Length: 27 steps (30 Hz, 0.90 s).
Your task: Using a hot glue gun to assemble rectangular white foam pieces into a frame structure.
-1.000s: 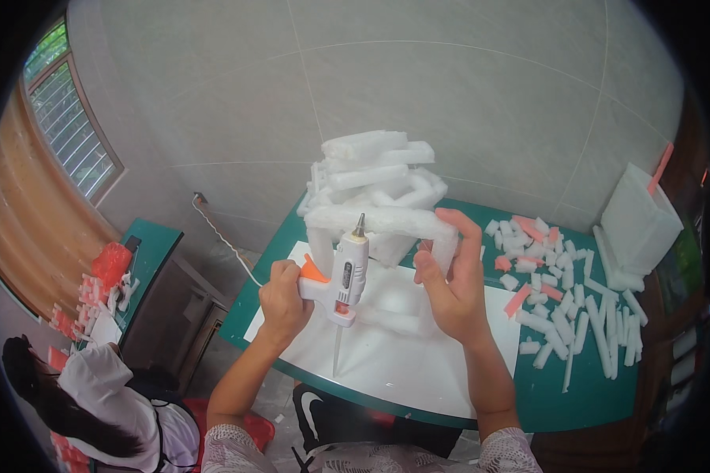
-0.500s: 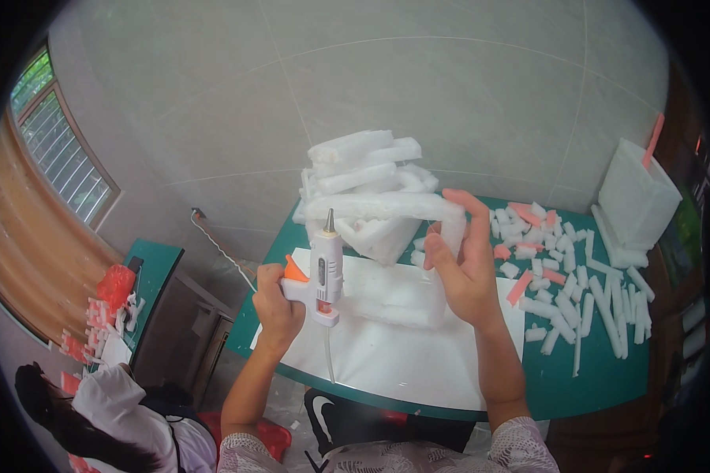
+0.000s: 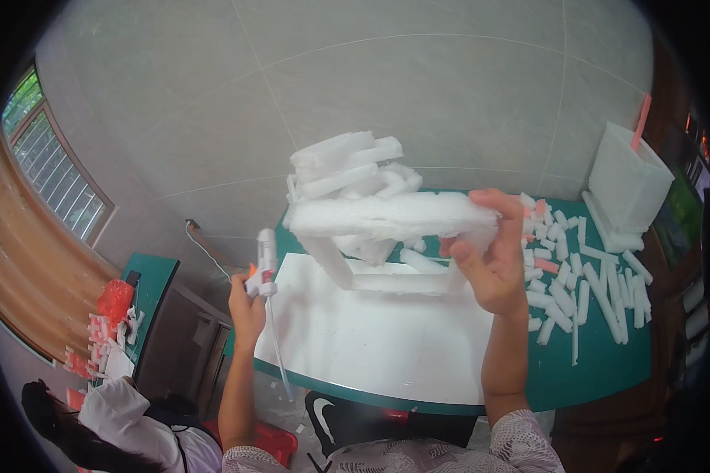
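Observation:
In my left hand [image 3: 247,309] is a white hot glue gun [image 3: 267,262] with an orange trigger, its nozzle pointing up. A clear glue stick [image 3: 278,351] trails from its lower end. My right hand [image 3: 493,268] grips one end of a rectangular frame of white foam bars [image 3: 390,214], thumb in front and fingers over the far side. The frame is raised over a white sheet [image 3: 355,347], open in the middle. Fingers of my right hand are partly hidden behind the foam.
A heap of white foam strips [image 3: 343,167] stands behind the frame on the green table [image 3: 584,386]. Loose white and pink foam pieces [image 3: 560,296] cover the right side, by a white foam box [image 3: 627,181]. At lower left, a person [image 3: 134,426] sits by another green table [image 3: 151,276].
The glue gun has moved left and away from the foam, turning in my left hand. My right hand has tilted the frame, so its long bar now faces me. The view has shifted slightly.

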Available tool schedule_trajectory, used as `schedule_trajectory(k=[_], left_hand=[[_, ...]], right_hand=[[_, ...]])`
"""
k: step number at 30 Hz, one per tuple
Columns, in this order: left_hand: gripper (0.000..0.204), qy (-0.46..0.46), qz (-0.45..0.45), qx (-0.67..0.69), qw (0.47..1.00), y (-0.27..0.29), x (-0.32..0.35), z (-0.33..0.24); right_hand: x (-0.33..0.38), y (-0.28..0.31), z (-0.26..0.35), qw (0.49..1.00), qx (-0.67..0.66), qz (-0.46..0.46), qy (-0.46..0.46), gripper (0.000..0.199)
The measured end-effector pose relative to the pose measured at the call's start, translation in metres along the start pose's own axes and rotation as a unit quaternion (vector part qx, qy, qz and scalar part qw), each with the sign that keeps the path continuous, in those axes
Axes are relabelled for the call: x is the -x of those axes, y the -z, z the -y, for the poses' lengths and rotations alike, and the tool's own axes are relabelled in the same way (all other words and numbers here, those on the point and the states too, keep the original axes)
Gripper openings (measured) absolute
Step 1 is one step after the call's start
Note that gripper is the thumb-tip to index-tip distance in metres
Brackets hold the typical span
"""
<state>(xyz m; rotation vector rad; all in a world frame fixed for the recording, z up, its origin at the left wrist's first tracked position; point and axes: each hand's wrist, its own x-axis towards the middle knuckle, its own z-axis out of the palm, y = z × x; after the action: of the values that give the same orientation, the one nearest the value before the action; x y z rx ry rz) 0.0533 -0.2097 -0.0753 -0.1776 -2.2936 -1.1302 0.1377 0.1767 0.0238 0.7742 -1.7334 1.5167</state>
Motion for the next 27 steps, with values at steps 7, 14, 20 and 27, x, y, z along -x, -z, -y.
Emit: schedule_trajectory(k=[7,14,20,27], left_hand=[[0.024,-0.047,0.153,-0.122,0.980,-0.017,0.002,0.064],[0.025,-0.036,0.215,-0.109,0.970,-0.030,-0.008,0.070],[0.029,-0.068,0.269,-0.064,0.959,-0.033,-0.021,0.092],[0.036,-0.037,0.357,-0.113,0.927,-0.022,-0.034,0.092]], right_hand=[[-0.003,0.005,0.005,0.997,-0.052,-0.019,-0.048,0.051],[-0.005,0.010,0.006,0.995,-0.048,-0.020,-0.091,0.050],[-0.003,0.020,-0.005,0.996,-0.085,0.006,-0.039,0.054],[-0.006,0.027,-0.008,0.993,-0.106,-0.037,-0.035,0.052]])
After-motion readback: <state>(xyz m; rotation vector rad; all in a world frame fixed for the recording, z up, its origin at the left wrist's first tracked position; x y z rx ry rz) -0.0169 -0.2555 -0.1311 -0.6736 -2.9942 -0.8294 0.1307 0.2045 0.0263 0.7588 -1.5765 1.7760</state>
